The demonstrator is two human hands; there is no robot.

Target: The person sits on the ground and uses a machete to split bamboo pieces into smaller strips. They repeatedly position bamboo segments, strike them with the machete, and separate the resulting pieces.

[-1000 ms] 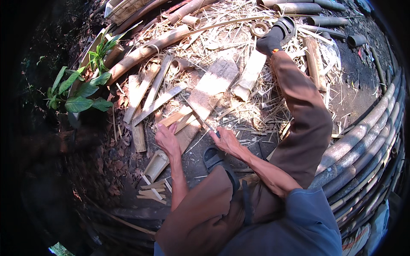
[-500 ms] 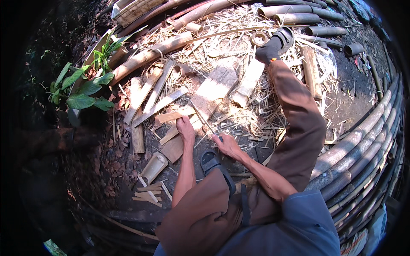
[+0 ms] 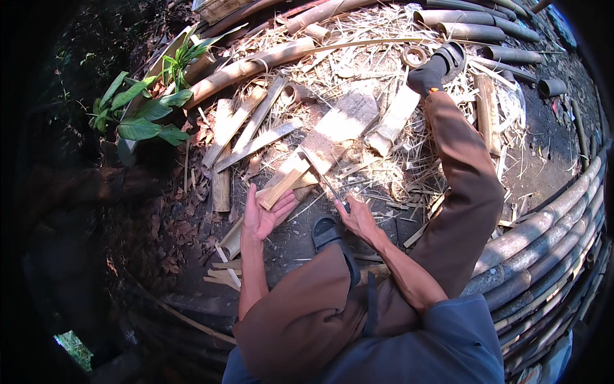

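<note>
My left hand (image 3: 264, 212) is turned palm up with its fingers spread. The near end of a short split bamboo piece (image 3: 284, 185) lies at its fingers; whether the hand bears it I cannot tell. In my right hand (image 3: 359, 219) is the handle of a slim-bladed knife (image 3: 325, 179). Its blade points away to the upper left, and its tip meets the far end of the bamboo piece. Beneath them is a flat wooden board (image 3: 342, 127), sunlit at its far part. Another pale slat (image 3: 304, 181) shows just behind the bamboo piece.
Split bamboo lengths (image 3: 251, 121) lie left of the board. Shavings (image 3: 368, 64) cover the ground ahead. Long bamboo poles (image 3: 531, 240) are stacked at the right. A leafy plant (image 3: 137, 115) grows at the left. My outstretched leg (image 3: 462, 153) bounds the right side.
My left hand has gone from gripping the bamboo piece to lying palm up with fingers spread. The piece has swung to a steeper slant against the blade. The view has shifted slightly.
</note>
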